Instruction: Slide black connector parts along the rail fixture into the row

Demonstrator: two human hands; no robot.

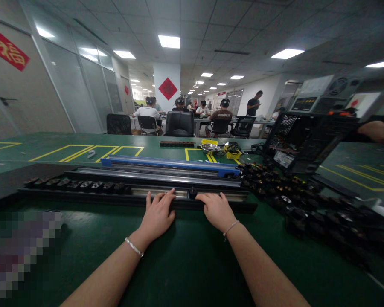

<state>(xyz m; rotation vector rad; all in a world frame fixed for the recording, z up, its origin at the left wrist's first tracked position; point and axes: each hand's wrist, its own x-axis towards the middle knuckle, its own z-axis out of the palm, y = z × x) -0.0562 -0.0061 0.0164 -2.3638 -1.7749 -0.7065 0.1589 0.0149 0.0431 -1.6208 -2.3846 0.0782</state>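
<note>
My left hand [158, 213] rests on the near edge of a long black rail fixture [115, 194] on the green table, fingers stretched forward and slightly spread. My right hand [215, 209] lies beside it on the same rail, fingers flat and pointing left toward a small black part [192, 194] sitting in the rail between the hands. A row of small black parts [73, 184] lines the rail's left portion. Neither hand visibly holds anything.
A blue-edged rail [166, 164] lies behind the fixture. A heap of black parts [307, 200] spreads on the right, near an open black case [304, 140]. A metal bowl [210, 148] and yellow items sit farther back. Several people sit at distant tables.
</note>
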